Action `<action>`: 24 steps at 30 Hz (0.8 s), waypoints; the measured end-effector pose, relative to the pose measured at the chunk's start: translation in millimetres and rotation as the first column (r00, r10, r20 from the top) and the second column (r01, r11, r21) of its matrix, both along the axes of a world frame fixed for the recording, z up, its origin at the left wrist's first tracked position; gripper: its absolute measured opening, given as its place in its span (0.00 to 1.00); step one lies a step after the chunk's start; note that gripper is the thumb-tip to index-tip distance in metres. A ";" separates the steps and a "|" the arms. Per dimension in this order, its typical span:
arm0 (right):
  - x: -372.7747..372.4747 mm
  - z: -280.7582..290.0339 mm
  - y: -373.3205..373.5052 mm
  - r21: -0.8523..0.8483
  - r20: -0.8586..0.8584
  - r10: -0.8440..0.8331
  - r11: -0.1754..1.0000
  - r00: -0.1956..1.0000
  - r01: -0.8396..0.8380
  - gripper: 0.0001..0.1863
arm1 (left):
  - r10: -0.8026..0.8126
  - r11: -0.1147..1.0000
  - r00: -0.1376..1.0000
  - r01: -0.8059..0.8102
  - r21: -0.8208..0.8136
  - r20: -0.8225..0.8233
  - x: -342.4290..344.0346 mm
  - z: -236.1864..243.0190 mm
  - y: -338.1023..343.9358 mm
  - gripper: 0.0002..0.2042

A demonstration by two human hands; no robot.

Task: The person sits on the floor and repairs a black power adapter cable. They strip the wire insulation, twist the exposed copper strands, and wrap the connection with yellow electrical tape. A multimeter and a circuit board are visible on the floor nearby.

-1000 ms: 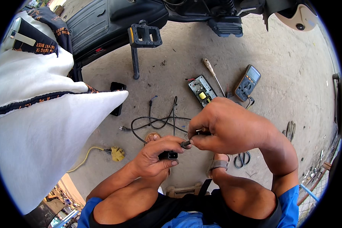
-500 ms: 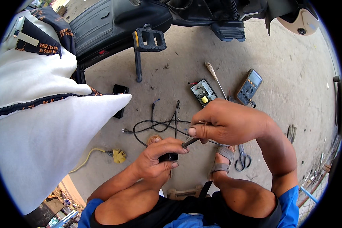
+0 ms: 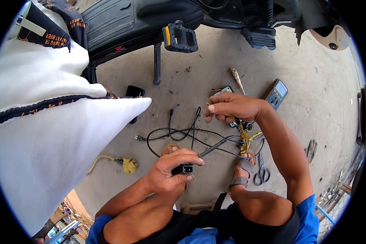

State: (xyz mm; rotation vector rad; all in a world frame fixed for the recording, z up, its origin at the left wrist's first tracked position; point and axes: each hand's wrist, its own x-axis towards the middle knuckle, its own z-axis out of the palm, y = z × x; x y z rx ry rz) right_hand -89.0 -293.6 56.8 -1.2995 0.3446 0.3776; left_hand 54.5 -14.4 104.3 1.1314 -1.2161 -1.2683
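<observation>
My left hand [image 3: 171, 171] is closed around a small black connector plug [image 3: 186, 168] at the end of a black cable [image 3: 179, 134]. A thin dark probe [image 3: 215, 147] runs from that plug up and to the right. My right hand [image 3: 232, 107] is raised above the ground, fingers curled on a thin wire near yellow wires [image 3: 244, 140]. Both hands hover over my sandalled feet [image 3: 242, 171].
A grey multimeter [image 3: 276, 93], a screwdriver [image 3: 236, 79] and an opened small device lie on the concrete. Scissors [image 3: 262, 173] sit by my right foot. A yellow plug [image 3: 129, 164] lies left. A vehicle's pedal [image 3: 181, 38] and stand are ahead; white cloth [image 3: 49, 134] fills the left.
My right hand has lifted away from the left hand, up and to the right, letting go of the probe. The left hand keeps hold of the black plug.
</observation>
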 end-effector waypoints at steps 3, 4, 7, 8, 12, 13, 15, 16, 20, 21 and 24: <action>-1.3 22.1 5.3 0.028 0.191 0.239 0.968 0.952 -0.249 0.33 | 0.042 0.999 0.999 -0.042 0.001 -0.019 4.5 -3.0 2.7 0.21; 0.6 29.5 7.2 0.013 0.152 0.265 0.963 0.952 -0.270 0.31 | 0.049 0.999 0.999 -0.049 0.003 -0.017 6.5 -2.7 3.5 0.21; 2.6 58.7 12.7 0.069 0.026 0.238 0.969 0.971 -0.239 0.21 | 0.049 0.999 0.999 -0.049 0.023 -0.006 9.4 -2.1 4.5 0.21; 2.6 63.8 13.9 0.019 0.040 0.202 0.979 0.979 -0.203 0.19 | 0.043 0.998 0.999 -0.043 0.034 -0.003 9.5 -2.6 4.5 0.21; 5.2 87.9 16.8 -0.184 0.083 0.157 0.973 0.984 -0.140 0.12 | 0.011 0.999 0.999 -0.009 0.051 -0.040 8.7 -4.8 3.8 0.21; 6.4 94.9 17.6 -0.236 0.086 0.170 0.961 0.982 -0.146 0.10 | 0.006 0.998 0.999 -0.004 0.055 -0.043 8.1 -5.3 4.4 0.21; 7.2 103.6 19.5 -0.268 0.082 0.153 0.955 0.985 -0.126 0.09 | 0.003 0.998 0.999 0.000 0.056 -0.043 7.2 -4.0 4.8 0.21; 7.9 105.3 21.2 -0.283 0.081 0.145 0.952 0.986 -0.117 0.09 | 0.003 0.999 0.999 -0.001 0.053 -0.039 7.2 -1.7 4.9 0.21; 7.7 106.8 25.8 -0.313 0.136 0.129 0.946 0.982 -0.081 0.09 | 0.002 0.998 0.996 0.004 0.066 -0.088 4.8 -1.8 0.1 0.20; 7.3 108.6 25.6 -0.343 0.133 0.141 0.935 0.981 -0.088 0.09 | 0.002 0.999 0.997 0.002 0.052 -0.079 4.8 -1.9 -0.5 0.20; 3.8 106.4 25.3 -0.357 0.145 0.135 0.931 0.980 -0.075 0.10 | 0.014 0.999 0.997 -0.011 0.033 -0.082 4.5 -3.0 -1.9 0.20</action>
